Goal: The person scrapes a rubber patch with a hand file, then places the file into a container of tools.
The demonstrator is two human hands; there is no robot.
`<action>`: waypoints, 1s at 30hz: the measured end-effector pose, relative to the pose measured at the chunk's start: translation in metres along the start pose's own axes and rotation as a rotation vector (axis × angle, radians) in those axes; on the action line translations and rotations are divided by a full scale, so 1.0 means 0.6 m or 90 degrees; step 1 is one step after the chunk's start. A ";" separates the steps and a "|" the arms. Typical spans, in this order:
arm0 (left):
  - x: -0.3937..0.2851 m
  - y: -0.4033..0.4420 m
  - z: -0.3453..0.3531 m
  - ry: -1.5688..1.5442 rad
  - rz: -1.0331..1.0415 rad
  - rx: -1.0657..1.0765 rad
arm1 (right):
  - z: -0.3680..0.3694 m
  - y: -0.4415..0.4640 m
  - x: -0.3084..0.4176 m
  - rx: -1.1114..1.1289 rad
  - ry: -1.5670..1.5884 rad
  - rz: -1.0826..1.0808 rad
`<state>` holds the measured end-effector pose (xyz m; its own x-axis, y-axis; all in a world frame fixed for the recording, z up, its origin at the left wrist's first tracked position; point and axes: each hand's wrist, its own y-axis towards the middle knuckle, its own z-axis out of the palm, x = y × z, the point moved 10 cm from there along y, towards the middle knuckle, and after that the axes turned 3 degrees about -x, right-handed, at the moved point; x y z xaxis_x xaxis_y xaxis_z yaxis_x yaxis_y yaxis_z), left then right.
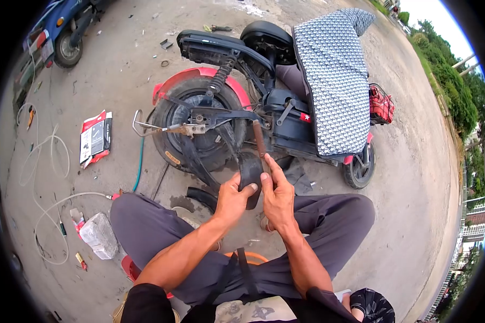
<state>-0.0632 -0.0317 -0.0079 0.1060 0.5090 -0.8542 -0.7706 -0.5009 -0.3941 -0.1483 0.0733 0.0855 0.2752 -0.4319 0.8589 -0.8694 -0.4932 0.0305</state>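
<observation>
Forearms (182, 254) inward, left hand (233, 203) on black rubber (249, 168), right hand (277, 200) alongside

Black sleeves (145, 305), pale patterned shirt front (256, 310), dark straps (221, 280), grey trousers (143, 226)

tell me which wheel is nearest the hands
The large wheel with the red fender, just beyond the left hand and right hand. The small wheel at right and blue vehicle's wheel are farther.
</observation>
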 end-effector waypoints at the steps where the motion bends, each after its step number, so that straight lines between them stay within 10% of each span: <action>1: 0.007 0.007 -0.006 -0.027 -0.013 -0.009 | -0.003 0.000 -0.006 -0.004 0.030 0.009; 6: -0.001 0.004 0.002 -0.224 -0.030 0.005 | -0.028 -0.053 -0.028 -0.001 0.063 0.013; 16: 0.006 0.005 -0.017 -0.062 0.050 -0.041 | -0.006 -0.115 0.013 -0.002 -0.102 -0.150; 22: -0.018 0.003 -0.015 -0.013 0.077 -0.045 | 0.012 -0.060 -0.003 0.108 -0.042 0.056; 30: -0.001 0.014 -0.014 0.028 0.096 -0.027 | 0.013 -0.056 0.011 0.030 -0.064 -0.028</action>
<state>-0.0643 -0.0420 -0.0137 0.0187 0.3952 -0.9184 -0.7529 -0.5988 -0.2730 -0.1139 0.0810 0.0862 0.3548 -0.4815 0.8015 -0.8358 -0.5475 0.0411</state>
